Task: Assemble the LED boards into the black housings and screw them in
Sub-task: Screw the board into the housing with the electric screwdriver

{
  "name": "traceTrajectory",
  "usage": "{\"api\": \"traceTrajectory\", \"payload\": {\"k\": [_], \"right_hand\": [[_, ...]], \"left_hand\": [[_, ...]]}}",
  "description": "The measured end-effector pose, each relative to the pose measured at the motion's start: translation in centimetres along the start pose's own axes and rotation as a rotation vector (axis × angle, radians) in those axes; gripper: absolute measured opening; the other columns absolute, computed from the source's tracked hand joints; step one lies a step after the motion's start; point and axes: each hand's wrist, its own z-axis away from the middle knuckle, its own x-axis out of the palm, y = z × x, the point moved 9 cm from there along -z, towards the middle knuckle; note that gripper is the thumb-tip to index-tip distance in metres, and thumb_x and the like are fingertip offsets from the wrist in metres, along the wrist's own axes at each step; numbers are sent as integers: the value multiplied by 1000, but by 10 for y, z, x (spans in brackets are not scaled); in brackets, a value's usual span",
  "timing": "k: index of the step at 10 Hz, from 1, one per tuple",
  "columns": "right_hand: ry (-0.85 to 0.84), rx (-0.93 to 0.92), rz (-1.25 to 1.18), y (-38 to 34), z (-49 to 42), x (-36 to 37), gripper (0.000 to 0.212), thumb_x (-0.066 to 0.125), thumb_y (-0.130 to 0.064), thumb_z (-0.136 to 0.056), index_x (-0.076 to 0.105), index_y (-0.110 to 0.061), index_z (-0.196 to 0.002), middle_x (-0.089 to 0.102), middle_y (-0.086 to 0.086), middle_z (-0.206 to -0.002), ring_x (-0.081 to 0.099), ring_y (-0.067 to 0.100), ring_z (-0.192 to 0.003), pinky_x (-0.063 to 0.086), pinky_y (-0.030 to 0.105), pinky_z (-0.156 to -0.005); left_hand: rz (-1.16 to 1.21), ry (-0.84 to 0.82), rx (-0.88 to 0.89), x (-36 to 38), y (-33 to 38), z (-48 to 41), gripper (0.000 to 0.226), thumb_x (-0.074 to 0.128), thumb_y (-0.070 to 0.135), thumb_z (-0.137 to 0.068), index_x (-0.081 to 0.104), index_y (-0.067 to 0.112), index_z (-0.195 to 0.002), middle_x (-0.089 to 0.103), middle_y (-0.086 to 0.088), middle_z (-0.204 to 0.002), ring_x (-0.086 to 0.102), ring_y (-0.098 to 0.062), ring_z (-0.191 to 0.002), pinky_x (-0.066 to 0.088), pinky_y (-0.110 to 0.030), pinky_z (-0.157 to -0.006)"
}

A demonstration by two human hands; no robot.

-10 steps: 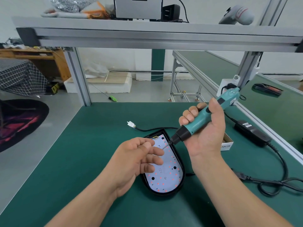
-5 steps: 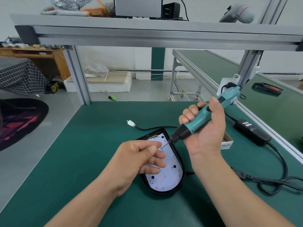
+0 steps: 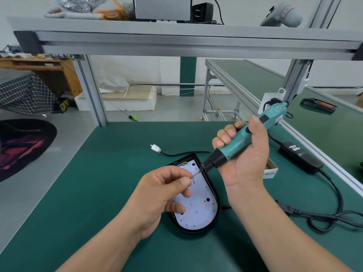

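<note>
Risk: screw (image 3: 191, 177) slips off bit (image 3: 198, 171), or cross-threads if driven tilted. My left hand (image 3: 163, 193) pinches screw at bit tip; right hand (image 3: 247, 160) grips screwdriver (image 3: 233, 147) above LED board (image 3: 199, 205), seated in black housing (image 3: 216, 214) on bench (image 3: 98, 173).

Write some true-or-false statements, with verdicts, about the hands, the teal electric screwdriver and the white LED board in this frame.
1. The right hand grips the teal electric screwdriver. True.
2. The white LED board with red dots lies beside the black D-shaped housing. False: the board sits inside the housing.
3. The left hand's thumb and forefinger pinch at the tip of the screwdriver's bit. True.
4. The white connector on the black cable is plugged into a socket. False: the connector lies loose on the green mat.
</note>
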Motion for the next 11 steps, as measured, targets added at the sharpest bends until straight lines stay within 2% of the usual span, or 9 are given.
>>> {"api": "traceTrajectory", "payload": {"k": [2,3,4,6,11], "right_hand": [[-17,-18,-4,-4,2,5,27,64,-39,-96,54,-17,-84,46,2,-72,46,17,-61,43,29,-56],[-32,-15,2,-4,3,7,27,63,-39,-97,54,-18,-84,46,2,-73,46,17,-61,43,28,-56],[-35,-15,9,-3,4,8,27,63,-39,-97,54,-18,-83,46,1,-73,46,16,-61,43,28,-56],[-35,-16,25,-2,3,6,27,63,-39,-97,53,-18,-83,45,1,-73,45,16,-61,43,28,-56],[-35,-10,23,2,3,5,27,61,-38,-97,52,-17,-83,44,2,-73,45,17,-61,42,29,-56]], "left_hand": [[283,15,-110,1,-7,1,21,84,8,-76,84,9,-97,79,-20,-106,80,-29,-97,64,-30,-64],[320,12,-127,4,-8,1,20,83,5,-79,84,7,-98,78,-24,-112,80,-31,-100,65,-31,-67],[300,8,-131,5,-8,2,27,90,7,-74,83,5,-99,77,-26,-112,79,-33,-102,65,-31,-68],[293,21,-140,7,-8,4,23,90,5,-73,84,5,-95,77,-27,-111,80,-35,-100,64,-30,-67],[282,46,-148,7,-8,4,18,84,5,-70,85,7,-89,78,-27,-109,79,-36,-101,65,-30,-67]]}}
